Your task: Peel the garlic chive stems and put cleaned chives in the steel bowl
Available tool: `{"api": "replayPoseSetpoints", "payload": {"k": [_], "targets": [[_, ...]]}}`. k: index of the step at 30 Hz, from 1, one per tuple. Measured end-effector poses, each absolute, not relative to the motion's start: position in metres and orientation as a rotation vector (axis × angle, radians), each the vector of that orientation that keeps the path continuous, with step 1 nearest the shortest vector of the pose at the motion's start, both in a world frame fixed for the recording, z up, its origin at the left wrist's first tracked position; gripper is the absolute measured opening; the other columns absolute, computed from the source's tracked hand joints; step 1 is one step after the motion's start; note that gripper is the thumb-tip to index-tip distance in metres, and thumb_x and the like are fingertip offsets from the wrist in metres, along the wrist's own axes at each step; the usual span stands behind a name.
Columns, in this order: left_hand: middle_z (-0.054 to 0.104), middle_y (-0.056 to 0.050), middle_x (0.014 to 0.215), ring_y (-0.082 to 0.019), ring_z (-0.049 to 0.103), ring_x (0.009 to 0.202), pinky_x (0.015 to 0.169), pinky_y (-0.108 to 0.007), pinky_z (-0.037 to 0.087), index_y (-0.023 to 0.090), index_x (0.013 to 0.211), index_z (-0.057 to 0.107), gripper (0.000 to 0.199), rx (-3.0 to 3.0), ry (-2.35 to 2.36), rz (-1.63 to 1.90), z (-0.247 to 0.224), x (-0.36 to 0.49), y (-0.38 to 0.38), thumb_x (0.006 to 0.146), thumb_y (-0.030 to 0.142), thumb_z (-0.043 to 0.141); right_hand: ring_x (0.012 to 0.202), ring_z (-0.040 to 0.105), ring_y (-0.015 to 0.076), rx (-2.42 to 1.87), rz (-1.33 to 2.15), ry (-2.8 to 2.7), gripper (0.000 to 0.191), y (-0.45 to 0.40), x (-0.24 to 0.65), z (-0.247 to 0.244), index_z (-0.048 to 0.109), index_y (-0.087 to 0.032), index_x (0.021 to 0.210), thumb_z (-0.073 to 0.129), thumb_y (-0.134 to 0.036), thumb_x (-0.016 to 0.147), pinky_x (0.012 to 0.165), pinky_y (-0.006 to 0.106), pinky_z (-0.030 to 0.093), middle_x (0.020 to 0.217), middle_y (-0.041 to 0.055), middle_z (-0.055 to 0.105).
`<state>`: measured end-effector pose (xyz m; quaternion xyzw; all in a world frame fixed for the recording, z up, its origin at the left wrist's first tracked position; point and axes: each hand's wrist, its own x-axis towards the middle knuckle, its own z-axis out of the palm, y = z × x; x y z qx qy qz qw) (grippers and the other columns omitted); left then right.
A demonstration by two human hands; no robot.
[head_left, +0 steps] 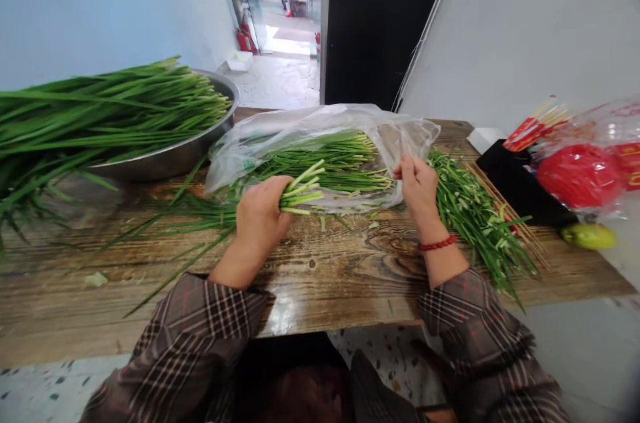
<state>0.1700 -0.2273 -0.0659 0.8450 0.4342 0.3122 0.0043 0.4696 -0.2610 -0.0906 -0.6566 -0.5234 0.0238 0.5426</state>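
Observation:
My left hand is closed around a small bunch of garlic chives, whose pale cut ends point right while the long leaves trail left over the table. Just behind it lies a clear plastic bag with more chives inside, their stem ends to the right. With its fingers pinched, my right hand grips the right edge of the bag's opening. A heap of loose chive scraps lies right beside that hand.
A steel basin heaped with chives stands at the left of the wooden table. On the right are a black box, thin wooden sticks, a red plastic-wrapped bundle and a yellow-green object. A doorway opens behind.

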Motion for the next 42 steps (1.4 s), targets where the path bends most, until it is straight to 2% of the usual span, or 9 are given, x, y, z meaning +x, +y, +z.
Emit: {"api": "replayPoseSetpoints", "payload": {"k": [5, 8, 12, 16, 22, 28, 35, 39, 42], "targets": [[0.067, -0.01, 0.087, -0.026, 0.061, 0.087, 0.075, -0.036, 0.04, 0.016, 0.101, 0.065, 0.023, 2.743, 1.567, 1.138, -0.059, 0.162, -0.228, 0.082, 0.025, 0.055, 0.095, 0.063, 0.0241, -1.735, -0.105, -1.763, 0.024, -0.257, 0.481, -0.103, 0.071, -0.02, 0.095, 0.049, -0.03, 0.093, 0.088, 0.038, 0.044, 0.098, 0.0093, 0.073], [0.069, -0.009, 0.091, -0.026, 0.062, 0.087, 0.072, -0.034, 0.041, 0.018, 0.101, 0.065, 0.025, 2.725, 1.469, 1.049, -0.066, 0.168, -0.227, 0.077, 0.019, 0.056, 0.1, 0.061, 0.0272, -1.901, -0.186, -1.852, 0.02, -0.257, 0.485, -0.108, 0.073, -0.019, 0.095, 0.055, -0.025, 0.09, 0.091, 0.041, 0.042, 0.101, 0.0119, 0.071], [0.07, -0.004, 0.085, -0.021, 0.063, 0.078, 0.066, -0.029, 0.041, 0.02, 0.095, 0.065, 0.023, 2.527, 1.385, 0.984, -0.074, 0.177, -0.225, 0.076, 0.016, 0.053, 0.094, 0.06, 0.0262, -1.886, -0.14, -1.775, 0.014, -0.257, 0.485, -0.107, 0.071, -0.018, 0.086, 0.059, -0.025, 0.086, 0.088, 0.04, 0.042, 0.093, 0.0109, 0.07], [0.068, -0.001, 0.076, -0.016, 0.06, 0.07, 0.063, -0.026, 0.041, 0.019, 0.086, 0.066, 0.014, 2.313, 1.259, 1.119, -0.075, 0.179, -0.224, 0.084, 0.023, 0.052, 0.075, 0.059, 0.0175, -1.539, 0.244, -1.497, 0.019, -0.26, 0.475, -0.097, 0.065, -0.019, 0.084, 0.055, -0.034, 0.089, 0.073, 0.031, 0.045, 0.08, 0.0035, 0.066], [0.071, -0.004, 0.085, -0.018, 0.064, 0.078, 0.075, -0.029, 0.049, 0.016, 0.087, 0.069, 0.024, 2.077, 1.125, 1.28, -0.068, 0.185, -0.229, 0.089, 0.036, 0.055, 0.066, 0.055, 0.0134, -1.322, 0.658, -1.408, 0.036, -0.267, 0.45, -0.085, 0.061, -0.019, 0.071, 0.059, -0.052, 0.086, 0.065, 0.026, 0.043, 0.067, -0.0006, 0.061], [0.074, -0.005, 0.099, -0.02, 0.068, 0.091, 0.085, -0.029, 0.05, 0.017, 0.097, 0.072, 0.027, 2.105, 0.905, 0.997, -0.067, 0.191, -0.233, 0.09, 0.037, 0.055, 0.066, 0.058, 0.0134, -1.215, 0.826, -1.376, 0.04, -0.276, 0.418, -0.077, 0.064, -0.019, 0.072, 0.061, -0.057, 0.083, 0.064, 0.026, 0.047, 0.069, 0.0011, 0.065], [0.071, -0.003, 0.089, -0.018, 0.064, 0.082, 0.076, -0.027, 0.049, 0.016, 0.09, 0.067, 0.018, 2.27, 0.879, 0.744, -0.072, 0.191, -0.233, 0.087, 0.028, 0.053, 0.064, 0.056, 0.0134, -1.273, 0.668, -1.378, 0.039, -0.277, 0.413, -0.074, 0.062, -0.019, 0.069, 0.058, -0.054, 0.086, 0.061, 0.026, 0.045, 0.066, 0.0007, 0.062], [0.066, -0.002, 0.077, -0.017, 0.059, 0.071, 0.068, -0.026, 0.045, 0.016, 0.082, 0.064, 0.02, 2.335, 1.058, 0.886, -0.074, 0.188, -0.228, 0.088, 0.03, 0.05, 0.056, 0.05, 0.0117, -1.343, 0.404, -1.119, 0.043, -0.268, 0.443, -0.081, 0.055, -0.02, 0.064, 0.05, -0.055, 0.09, 0.056, 0.025, 0.04, 0.059, -0.0012, 0.055], [0.066, -0.004, 0.082, -0.018, 0.06, 0.076, 0.07, -0.027, 0.045, 0.016, 0.089, 0.063, 0.019, 2.332, 1.15, 1.013, -0.074, 0.185, -0.226, 0.088, 0.029, 0.049, 0.056, 0.052, 0.0134, -1.452, 0.291, -1.158, 0.047, -0.262, 0.463, -0.089, 0.056, -0.021, 0.062, 0.042, -0.052, 0.094, 0.058, 0.026, 0.042, 0.057, 0.0002, 0.057]]}}
